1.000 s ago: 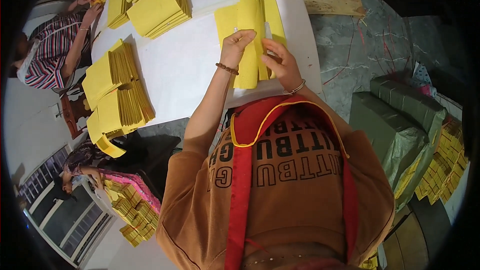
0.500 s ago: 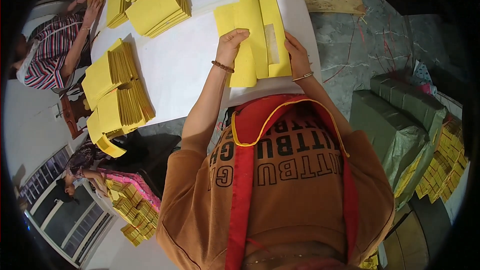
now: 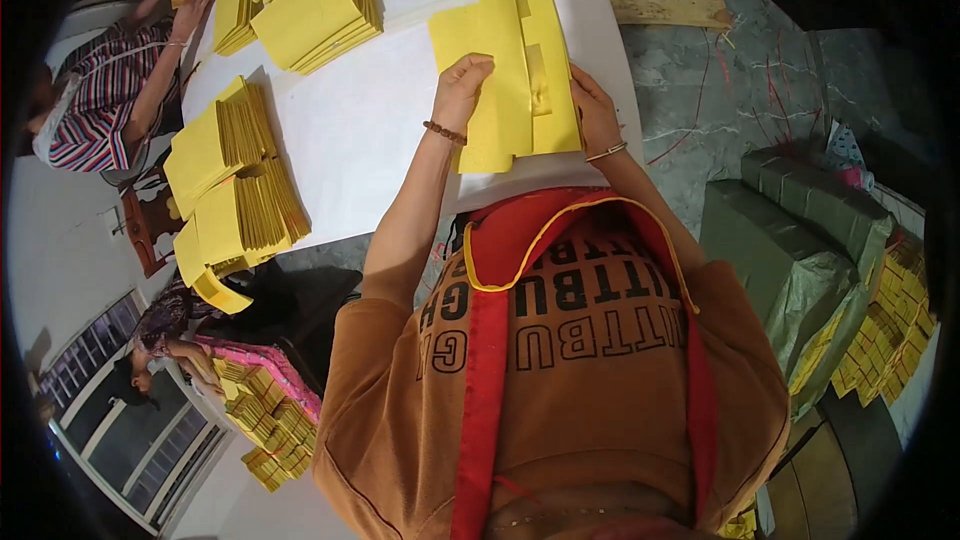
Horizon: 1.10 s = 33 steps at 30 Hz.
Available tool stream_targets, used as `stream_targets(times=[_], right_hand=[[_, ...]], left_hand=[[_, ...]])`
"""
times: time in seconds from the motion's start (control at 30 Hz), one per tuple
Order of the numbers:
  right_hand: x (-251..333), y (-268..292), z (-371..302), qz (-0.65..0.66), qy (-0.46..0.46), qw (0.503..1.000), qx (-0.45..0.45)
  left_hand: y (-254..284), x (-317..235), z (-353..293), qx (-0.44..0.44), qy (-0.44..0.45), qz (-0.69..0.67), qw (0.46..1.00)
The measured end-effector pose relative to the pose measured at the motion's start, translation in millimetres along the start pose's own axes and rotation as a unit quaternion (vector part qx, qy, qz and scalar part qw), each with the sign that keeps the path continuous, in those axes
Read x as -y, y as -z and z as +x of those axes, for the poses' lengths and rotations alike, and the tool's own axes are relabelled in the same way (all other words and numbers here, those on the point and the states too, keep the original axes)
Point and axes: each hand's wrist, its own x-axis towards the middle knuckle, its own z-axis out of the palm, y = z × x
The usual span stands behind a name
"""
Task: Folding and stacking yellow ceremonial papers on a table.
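A yellow envelope blank [image 3: 505, 80] is pinned flat on the white table [image 3: 360, 130] by the left hand [image 3: 462, 90] and gripped at its edge by the right hand [image 3: 592, 112], so its flaps stay aligned.

White table [image 3: 350, 130] on grey stone floor [image 3: 740, 90], barred window [image 3: 130, 410] at lower left.
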Motion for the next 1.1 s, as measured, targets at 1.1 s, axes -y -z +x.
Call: stream_targets(times=[1.1], right_hand=[[-4,2,1,-0.081,0.052,0.995,0.007]], left_hand=[[-10,5,-10,0.011,-0.086,0.231,0.969]])
